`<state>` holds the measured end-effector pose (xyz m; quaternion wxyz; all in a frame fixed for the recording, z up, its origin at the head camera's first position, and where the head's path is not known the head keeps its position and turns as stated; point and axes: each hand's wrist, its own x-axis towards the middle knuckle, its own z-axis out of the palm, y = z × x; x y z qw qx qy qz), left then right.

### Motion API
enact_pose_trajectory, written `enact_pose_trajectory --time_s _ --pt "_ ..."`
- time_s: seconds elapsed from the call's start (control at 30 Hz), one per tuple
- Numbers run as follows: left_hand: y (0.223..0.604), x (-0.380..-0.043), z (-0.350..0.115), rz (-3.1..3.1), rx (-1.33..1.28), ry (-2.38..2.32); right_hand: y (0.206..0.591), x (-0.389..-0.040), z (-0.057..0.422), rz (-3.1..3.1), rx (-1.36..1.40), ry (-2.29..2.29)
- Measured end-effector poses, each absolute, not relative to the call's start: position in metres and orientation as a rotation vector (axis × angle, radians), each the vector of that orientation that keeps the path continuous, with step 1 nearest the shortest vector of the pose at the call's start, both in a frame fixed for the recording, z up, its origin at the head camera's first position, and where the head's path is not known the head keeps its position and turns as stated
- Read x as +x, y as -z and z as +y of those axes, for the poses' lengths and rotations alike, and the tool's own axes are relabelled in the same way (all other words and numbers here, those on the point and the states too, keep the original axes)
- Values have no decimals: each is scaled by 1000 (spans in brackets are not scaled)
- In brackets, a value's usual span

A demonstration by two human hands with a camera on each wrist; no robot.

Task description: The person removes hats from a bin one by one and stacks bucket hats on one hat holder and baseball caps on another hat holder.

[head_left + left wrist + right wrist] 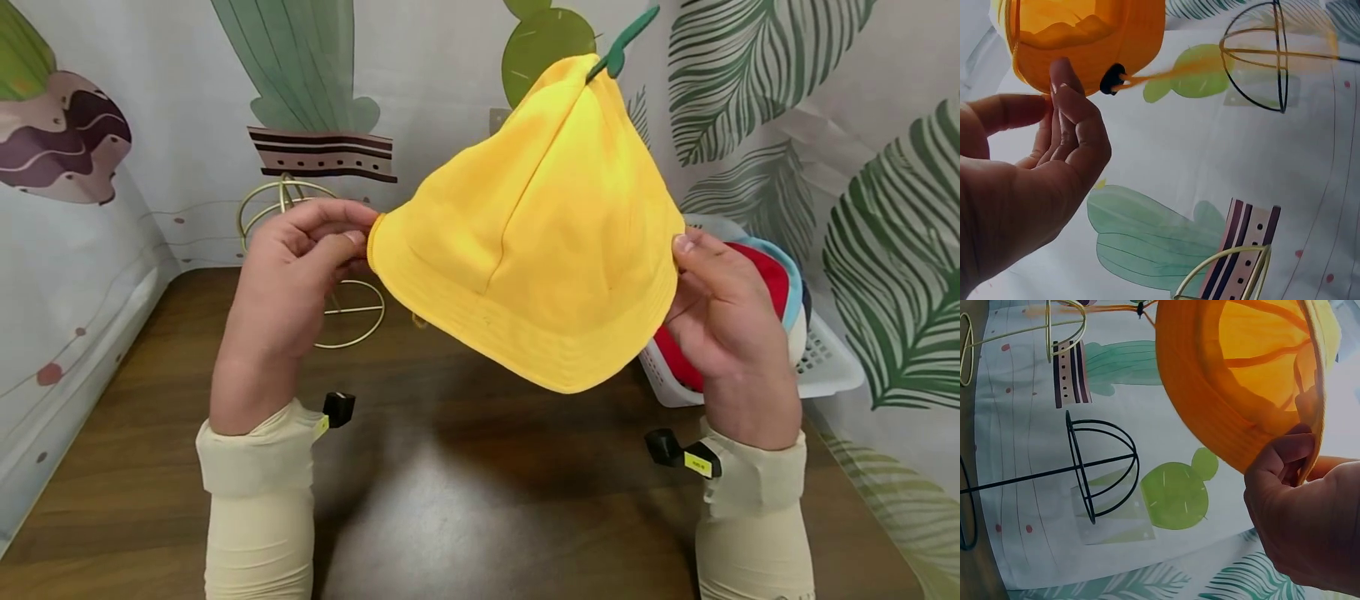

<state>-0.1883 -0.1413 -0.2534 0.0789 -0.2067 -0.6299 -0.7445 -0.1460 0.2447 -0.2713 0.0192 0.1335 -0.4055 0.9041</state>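
Yellow hat [555, 225]: pinching brim [555, 360] at opposite sides with left hand [281, 275] and right hand [731, 308], holding above table [450, 533], upper centre of frame.

One yellow hat [525, 242] is held by one left hand [281, 271] and one right hand [731, 308]. One gold stand [352, 311] is seen behind the left hand and one black stand [1079, 467] beyond the right, two in all. One white basket [834, 367] is set behind the right hand.
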Motion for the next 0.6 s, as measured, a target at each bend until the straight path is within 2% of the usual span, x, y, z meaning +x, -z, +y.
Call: enact_pose_trajectory --time_s 0.6 --pt "257 -191 -160 -1548 -572 2448 278 -162 210 -1468 316 -2672"
